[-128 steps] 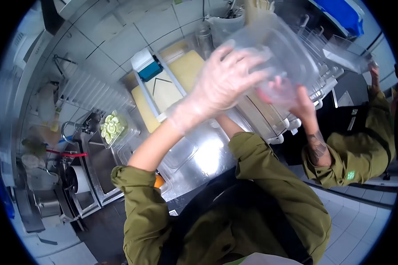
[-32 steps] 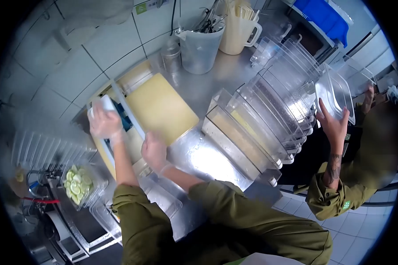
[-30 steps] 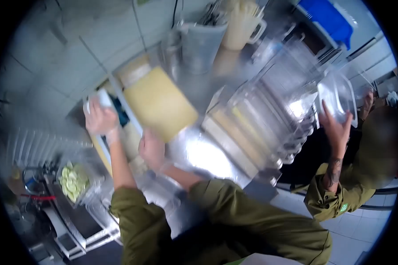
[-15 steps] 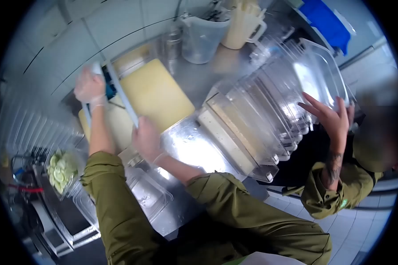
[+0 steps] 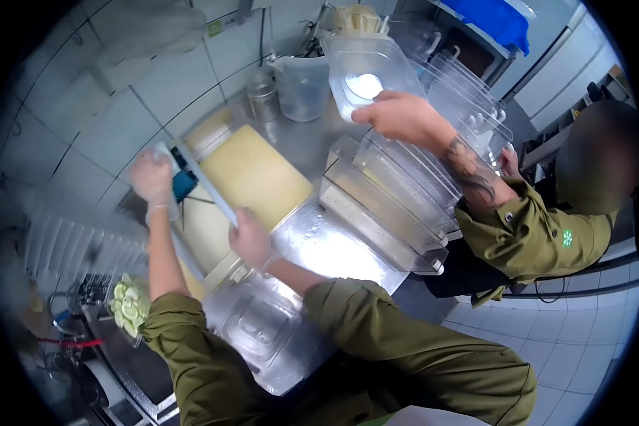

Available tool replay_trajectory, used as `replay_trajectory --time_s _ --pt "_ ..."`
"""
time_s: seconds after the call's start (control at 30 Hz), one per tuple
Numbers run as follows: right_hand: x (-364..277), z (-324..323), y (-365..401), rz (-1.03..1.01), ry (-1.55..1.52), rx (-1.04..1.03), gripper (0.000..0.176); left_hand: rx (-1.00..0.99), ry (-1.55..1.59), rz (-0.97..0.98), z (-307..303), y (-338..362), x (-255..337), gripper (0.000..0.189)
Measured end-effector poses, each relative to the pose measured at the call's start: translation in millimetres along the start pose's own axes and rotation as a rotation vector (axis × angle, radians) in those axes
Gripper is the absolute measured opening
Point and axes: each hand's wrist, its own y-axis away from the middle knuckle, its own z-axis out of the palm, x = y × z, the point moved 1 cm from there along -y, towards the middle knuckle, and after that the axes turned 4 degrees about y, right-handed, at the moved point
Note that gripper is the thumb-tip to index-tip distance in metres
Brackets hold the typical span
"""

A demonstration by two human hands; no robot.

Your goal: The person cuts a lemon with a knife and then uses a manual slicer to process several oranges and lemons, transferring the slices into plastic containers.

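Note:
My left hand (image 5: 153,177), in a clear glove, is closed on a dark teal block (image 5: 184,184) at the far end of a long frame. Gloved too, my right hand (image 5: 251,238) grips the near part of the frame's pale rail (image 5: 209,186). A white surface (image 5: 204,231) shows inside the frame. Beneath and beside it lies a yellow cutting board (image 5: 252,174). In front of my right hand is a clear plastic container (image 5: 259,323).
A co-worker's tattooed arm (image 5: 468,167) reaches in from the right, holding a clear tub (image 5: 369,67). Several clear bins (image 5: 397,184) stand in a row at the right. Behind are a translucent jug (image 5: 302,85) and a metal canister (image 5: 263,96). Sliced pale-green vegetables (image 5: 129,305) sit at the left.
The co-worker's arm has swung left over the bins and now holds the clear tub in the air. The camera view has shifted; both my hands remain on the frame.

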Motion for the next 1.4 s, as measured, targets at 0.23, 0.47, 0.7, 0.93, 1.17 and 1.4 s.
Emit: replay_trajectory --time_s 0.23,0.47,0.7,0.93,1.17,1.4 --pt "-6 0 1 -0.053 0.045 0.063 0.014 0.105 0.002 -0.18 -84 91 73 0.033" --pt "2 2 0 -0.08 0.028 0.081 0.008 0.26 0.047 -0.185 -108 138 102 0.04" --pt "6 4 -16 -0.157 0.051 0.122 0.008 0.422 -0.038 -0.123 -9 62 49 0.046" --pt "0 2 -6 -0.131 0.049 0.062 0.01 0.453 -0.077 -0.079 -11 65 45 0.047" --pt "-5 -8 -3 -0.116 0.057 -0.032 0.012 0.428 -0.076 -0.051 -17 68 45 0.047" --pt "2 -1 4 -0.105 0.064 -0.038 0.016 0.434 -0.087 -0.049 -9 67 40 0.046"
